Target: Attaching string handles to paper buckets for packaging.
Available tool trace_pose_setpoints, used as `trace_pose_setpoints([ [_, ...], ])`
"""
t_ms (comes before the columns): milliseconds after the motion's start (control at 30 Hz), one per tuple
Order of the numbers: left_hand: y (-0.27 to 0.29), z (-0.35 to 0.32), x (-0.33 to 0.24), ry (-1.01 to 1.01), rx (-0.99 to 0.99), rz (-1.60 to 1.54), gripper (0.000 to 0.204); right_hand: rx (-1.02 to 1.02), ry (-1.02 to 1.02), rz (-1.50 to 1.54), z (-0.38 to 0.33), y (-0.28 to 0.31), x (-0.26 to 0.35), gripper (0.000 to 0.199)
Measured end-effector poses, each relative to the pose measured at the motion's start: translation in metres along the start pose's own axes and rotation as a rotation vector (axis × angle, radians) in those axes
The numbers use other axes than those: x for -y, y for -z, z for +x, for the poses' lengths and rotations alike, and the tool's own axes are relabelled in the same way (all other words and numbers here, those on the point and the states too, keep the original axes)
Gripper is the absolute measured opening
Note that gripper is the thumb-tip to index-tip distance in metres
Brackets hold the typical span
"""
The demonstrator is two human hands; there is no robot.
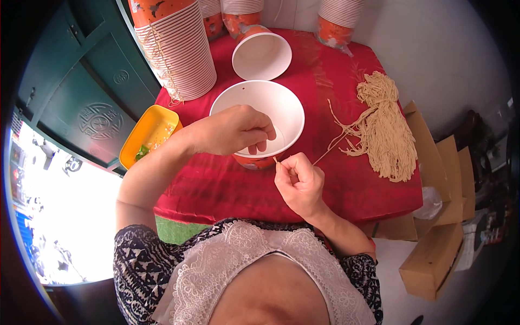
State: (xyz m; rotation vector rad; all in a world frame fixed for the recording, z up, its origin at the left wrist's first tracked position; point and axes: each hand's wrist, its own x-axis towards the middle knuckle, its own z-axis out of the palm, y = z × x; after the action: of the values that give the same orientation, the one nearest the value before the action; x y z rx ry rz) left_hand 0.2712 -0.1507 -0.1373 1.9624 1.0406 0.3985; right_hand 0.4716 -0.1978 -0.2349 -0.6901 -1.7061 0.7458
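Two hands at one tub: your left hand sits over the left half of the open white tub, palm down, fingers curled toward the inside. Can't tell if those fingers grip anything or touch the wall. Your right hand is just outside the near rim, right of centre, thumb and forefinger pinching a thin tan cord; a short end pokes up from the pinch, close to the rim. On the other side of that hand a strand runs up and right toward the tan cord bundle, which lies at the table's right edge, well apart from both hands. Tub stands upright, mouth up, between you and a second tub tipped on its side just behind it. Tall tub stack is back left, loose cord strands hanging down its side. Yellow container sits left, beyond your left forearm, green and pale bits inside. All on red cloth; cardboard box lower right, off the table.
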Motion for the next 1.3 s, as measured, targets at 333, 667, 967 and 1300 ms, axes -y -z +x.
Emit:
trace_pose_setpoints([
  [333,0.007,0.003,-0.002,0.009,0.124,0.047,0.022,-0.033,0.029,-0.03,0.002,-0.005,-0.002,0.021],
  [667,0.005,0.009,-0.001,-0.087,0.204,0.044,0.021,-0.032,0.058,-0.075,0.006,-0.007,-0.005,0.02],
  [967,0.001,0.011,-0.002,-0.053,0.2,0.033,0.011,-0.085,0.11,-0.126,0.006,-0.012,-0.015,0.019],
  [1300,-0.01,0.004,0.0,-0.096,0.023,0.18,0.014,0.215,-0.532,0.133,0.031,0.022,-0.007,0.06],
])
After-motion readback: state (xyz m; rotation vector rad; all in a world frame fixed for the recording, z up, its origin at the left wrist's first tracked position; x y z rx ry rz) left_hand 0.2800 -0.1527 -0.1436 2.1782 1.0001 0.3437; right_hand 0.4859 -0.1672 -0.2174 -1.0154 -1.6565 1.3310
